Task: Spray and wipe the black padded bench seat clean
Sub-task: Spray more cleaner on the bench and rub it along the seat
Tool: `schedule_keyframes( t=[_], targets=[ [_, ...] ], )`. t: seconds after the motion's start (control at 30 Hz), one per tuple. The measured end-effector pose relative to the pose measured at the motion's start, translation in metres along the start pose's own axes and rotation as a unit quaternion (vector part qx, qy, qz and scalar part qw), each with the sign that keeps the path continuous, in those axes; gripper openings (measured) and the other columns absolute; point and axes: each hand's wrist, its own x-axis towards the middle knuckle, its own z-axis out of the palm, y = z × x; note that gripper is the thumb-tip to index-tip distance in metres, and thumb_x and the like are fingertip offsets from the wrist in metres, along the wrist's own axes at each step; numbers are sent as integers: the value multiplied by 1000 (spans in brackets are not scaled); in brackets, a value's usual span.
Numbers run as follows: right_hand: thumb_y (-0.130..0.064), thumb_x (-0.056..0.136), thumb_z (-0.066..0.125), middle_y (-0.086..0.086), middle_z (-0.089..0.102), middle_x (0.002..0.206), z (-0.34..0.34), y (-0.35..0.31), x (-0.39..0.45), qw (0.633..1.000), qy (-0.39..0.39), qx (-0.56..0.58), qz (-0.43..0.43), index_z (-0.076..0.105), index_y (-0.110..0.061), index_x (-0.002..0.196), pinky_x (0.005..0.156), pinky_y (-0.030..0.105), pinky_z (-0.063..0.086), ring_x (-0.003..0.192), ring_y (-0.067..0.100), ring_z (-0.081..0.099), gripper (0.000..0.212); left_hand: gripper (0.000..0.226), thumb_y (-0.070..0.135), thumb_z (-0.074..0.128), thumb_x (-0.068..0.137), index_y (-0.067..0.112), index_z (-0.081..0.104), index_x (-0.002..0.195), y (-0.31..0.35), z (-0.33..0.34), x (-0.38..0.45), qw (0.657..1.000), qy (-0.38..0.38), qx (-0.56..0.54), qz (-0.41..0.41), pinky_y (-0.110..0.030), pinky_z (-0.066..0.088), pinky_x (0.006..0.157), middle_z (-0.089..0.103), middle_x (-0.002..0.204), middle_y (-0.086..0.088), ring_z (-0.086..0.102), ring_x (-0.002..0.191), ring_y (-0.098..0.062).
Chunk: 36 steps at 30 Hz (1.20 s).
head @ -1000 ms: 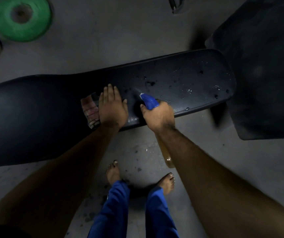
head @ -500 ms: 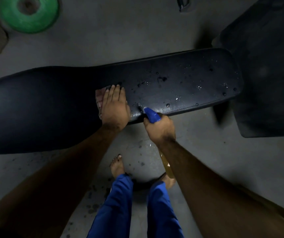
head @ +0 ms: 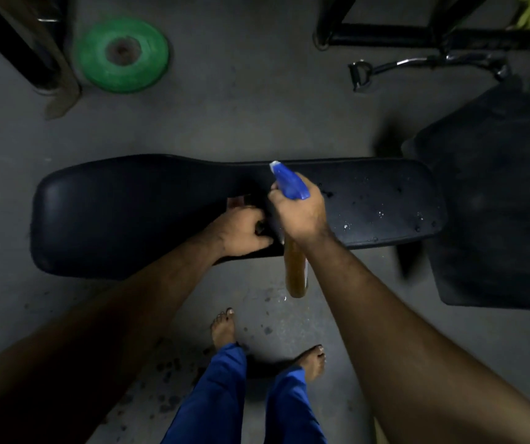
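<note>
Dim bench seat [head: 129, 219], cloth [head: 236, 202] mostly hidden.

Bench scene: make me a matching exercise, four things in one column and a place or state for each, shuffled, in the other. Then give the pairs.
Things
1. spray bottle
2. cloth
3. weight plate
4. droplets

Places or states
A. on the floor beyond the bench
B. held in the right hand, blue nozzle pointing away from the person
C. scattered on the right end of the seat
D. bunched under the left hand on the seat

Pairs: 1-B, 2-D, 3-A, 4-C
</note>
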Motion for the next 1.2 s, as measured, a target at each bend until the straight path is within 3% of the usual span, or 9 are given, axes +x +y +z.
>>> schedule_keyframes(
  t=[0.13,0.3,0.4,0.57,0.73,0.87,0.97,1.03,1.2],
  targets=[
    [-6,77,68,-12,63,69,13,-33,-7,998,-17,59,-26,63,-26,73,66,21,48,66,5,59,21,35,24,82,65,29,57,89,16,-25,-20,996,-47,-80,14,-18,48,66,61,78,13,63,77,-7],
    [-10,71,62,-11,62,81,39,-66,-17,982,-83,141,-91,63,-20,85,73,16,47,74,5,57,17,68,33,80,51,21,57,114,13,-51,-43,988,43,-151,-5,-37,57,79,68,96,5,66,87,-11],
    [-6,76,68,-6,64,91,63,-77,-18,973,-137,135,-127,63,-16,96,80,17,48,82,6,59,23,55,22,81,61,20,62,113,1,-74,-58,987,115,-105,-42,-36,56,79,70,98,1,67,88,-15],
    [-30,71,81,0,65,104,94,-74,-5,972,-159,32,-170,66,-24,113,90,40,54,95,18,65,45,42,15,79,65,24,62,102,-29,-91,-59,970,177,-133,-102,-23,55,61,70,83,6,68,71,-8],
    [-23,65,80,6,69,105,109,-63,8,971,-193,12,-138,69,-27,111,92,39,55,93,20,68,47,64,16,80,63,26,58,122,-59,-87,-49,955,196,-169,-142,-21,53,67,70,98,7,67,83,-8],
    [-2,73,80,10,71,105,114,-57,15,971,-204,64,-108,70,-15,109,85,26,54,89,12,67,39,64,16,80,65,26,57,123,-66,-85,-47,955,184,-177,-150,-17,48,69,68,102,8,64,89,-7],
    [4,68,73,5,70,106,113,-53,10,969,-212,104,-74,68,-25,103,84,22,54,95,14,66,46,59,16,81,65,27,60,119,-65,-86,-52,954,185,-179,-153,-16,48,71,68,100,10,65,90,-6],
    [5,68,69,4,69,107,113,-45,6,974,-187,119,-44,68,-26,103,89,27,54,101,20,64,47,54,19,82,64,28,62,113,-66,-82,-57,948,203,-182,-162,-23,52,76,69,99,10,66,91,-8],
    [14,80,66,-5,59,90,102,-11,-5,984,-148,98,8,65,-18,103,76,11,48,81,6,57,40,62,32,83,67,21,59,123,-67,-55,-77,922,238,-187,-239,-35,52,91,67,109,7,64,100,-15]
  ],
)
